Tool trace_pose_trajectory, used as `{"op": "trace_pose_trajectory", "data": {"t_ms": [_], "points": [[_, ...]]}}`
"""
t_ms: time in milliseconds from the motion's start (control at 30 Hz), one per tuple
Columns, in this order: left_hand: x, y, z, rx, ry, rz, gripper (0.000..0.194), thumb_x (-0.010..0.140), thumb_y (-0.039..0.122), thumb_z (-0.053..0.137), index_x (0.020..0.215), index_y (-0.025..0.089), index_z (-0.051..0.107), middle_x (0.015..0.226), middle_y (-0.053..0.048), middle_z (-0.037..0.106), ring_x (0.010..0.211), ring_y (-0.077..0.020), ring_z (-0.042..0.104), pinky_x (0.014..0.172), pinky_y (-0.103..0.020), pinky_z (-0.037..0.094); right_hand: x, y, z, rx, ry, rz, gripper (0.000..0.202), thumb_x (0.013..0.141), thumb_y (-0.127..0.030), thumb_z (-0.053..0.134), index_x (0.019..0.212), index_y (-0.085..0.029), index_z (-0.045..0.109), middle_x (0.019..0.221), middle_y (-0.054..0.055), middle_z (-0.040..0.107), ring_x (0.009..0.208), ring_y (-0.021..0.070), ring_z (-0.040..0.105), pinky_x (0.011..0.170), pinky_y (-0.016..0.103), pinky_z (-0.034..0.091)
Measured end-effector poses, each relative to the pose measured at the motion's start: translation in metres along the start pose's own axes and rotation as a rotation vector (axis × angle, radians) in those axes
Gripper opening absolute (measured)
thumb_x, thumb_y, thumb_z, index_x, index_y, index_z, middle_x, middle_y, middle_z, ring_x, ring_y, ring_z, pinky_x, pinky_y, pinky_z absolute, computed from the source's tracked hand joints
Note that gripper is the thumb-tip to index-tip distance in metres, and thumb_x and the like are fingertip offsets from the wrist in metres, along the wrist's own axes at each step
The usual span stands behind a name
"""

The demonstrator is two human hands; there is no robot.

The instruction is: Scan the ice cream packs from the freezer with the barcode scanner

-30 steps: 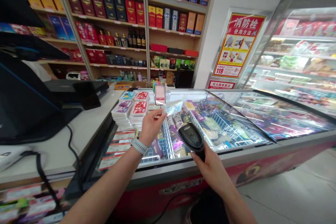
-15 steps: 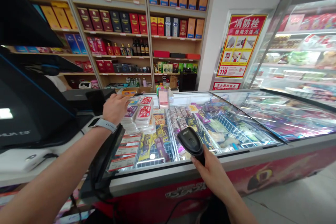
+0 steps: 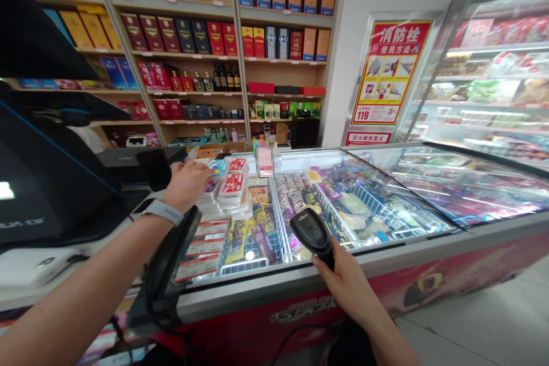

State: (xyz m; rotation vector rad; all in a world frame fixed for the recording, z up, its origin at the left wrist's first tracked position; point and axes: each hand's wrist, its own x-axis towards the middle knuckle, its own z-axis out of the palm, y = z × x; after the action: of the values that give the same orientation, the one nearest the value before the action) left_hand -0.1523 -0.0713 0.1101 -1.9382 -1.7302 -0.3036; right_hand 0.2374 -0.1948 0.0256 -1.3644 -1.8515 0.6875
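Observation:
My left hand (image 3: 189, 184), with a grey-banded watch on its wrist, lies palm down at the left edge of a stack of clear plastic packs. Its fingers reach out flat beside a blue-labelled pack (image 3: 220, 167); the fingertips are partly hidden. Red-labelled packs (image 3: 232, 184) are piled just to the right. Below the middle of the view, my right hand (image 3: 341, 274) is wrapped round the handle of a black barcode scanner (image 3: 311, 230). The scanner's head points away from me, above the front edge of the glass-topped chest freezer (image 3: 300, 275).
Wire baskets (image 3: 278, 223) inside the freezer hold bagged frozen goods. A dark checkout monitor (image 3: 47, 177) and a white box (image 3: 36, 266) stand at left. Behind are shelves of boxed bottles (image 3: 184, 34). A phone-like screen (image 3: 265, 161) stands at the freezer's back. Refrigerated shelves stand right.
My left hand has lowered slightly and its fingers have flattened, showing more of the blue-labelled pack. The right hand and scanner stay nearly still. The view has shifted slightly.

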Motion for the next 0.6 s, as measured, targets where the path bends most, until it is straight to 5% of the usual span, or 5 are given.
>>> {"op": "trace_pose_trajectory", "data": {"t_ms": [167, 333, 433, 600], "points": [[-0.005, 0.036, -0.012, -0.125, 0.137, 0.062, 0.036, 0.092, 0.038, 0.040, 0.104, 0.025, 0.071, 0.111, -0.008, 0.071, 0.106, -0.0289, 0.057, 0.095, -0.045, 0.032, -0.002, -0.003, -0.002, 0.018, 0.018, 0.004, 0.026, 0.088, -0.024, 0.052, 0.113, -0.017, 0.054, 0.102, 0.010, 0.067, 0.096, 0.0252, 0.063, 0.085, 0.035, 0.047], [0.002, 0.112, -0.016, -0.351, 0.130, 0.210, 0.036, 0.091, 0.041, 0.045, 0.110, 0.024, 0.069, 0.111, -0.008, 0.071, 0.107, -0.0292, 0.060, 0.094, -0.045, 0.039, -0.006, 0.001, -0.009, 0.062, 0.059, 0.022, 0.028, 0.087, -0.021, 0.055, 0.115, -0.018, 0.055, 0.103, 0.009, 0.068, 0.097, 0.0242, 0.063, 0.087, 0.035, 0.047], [0.019, 0.163, 0.001, -0.432, -0.004, 0.237, 0.036, 0.091, 0.040, 0.045, 0.113, 0.022, 0.068, 0.114, -0.008, 0.070, 0.108, -0.0269, 0.060, 0.096, -0.042, 0.042, -0.010, 0.011, -0.016, 0.073, 0.091, 0.047, 0.026, 0.087, -0.021, 0.055, 0.113, -0.018, 0.056, 0.103, 0.009, 0.068, 0.096, 0.0245, 0.064, 0.086, 0.034, 0.048], [0.073, 0.234, 0.056, -0.453, -0.204, 0.203, 0.041, 0.093, 0.041, 0.044, 0.120, 0.018, 0.064, 0.119, -0.010, 0.068, 0.113, -0.0252, 0.059, 0.100, -0.037, 0.042, -0.020, 0.034, -0.034, 0.059, 0.153, 0.121, 0.028, 0.088, -0.024, 0.055, 0.115, -0.017, 0.056, 0.106, 0.012, 0.068, 0.101, 0.0272, 0.064, 0.088, 0.037, 0.048]]}}
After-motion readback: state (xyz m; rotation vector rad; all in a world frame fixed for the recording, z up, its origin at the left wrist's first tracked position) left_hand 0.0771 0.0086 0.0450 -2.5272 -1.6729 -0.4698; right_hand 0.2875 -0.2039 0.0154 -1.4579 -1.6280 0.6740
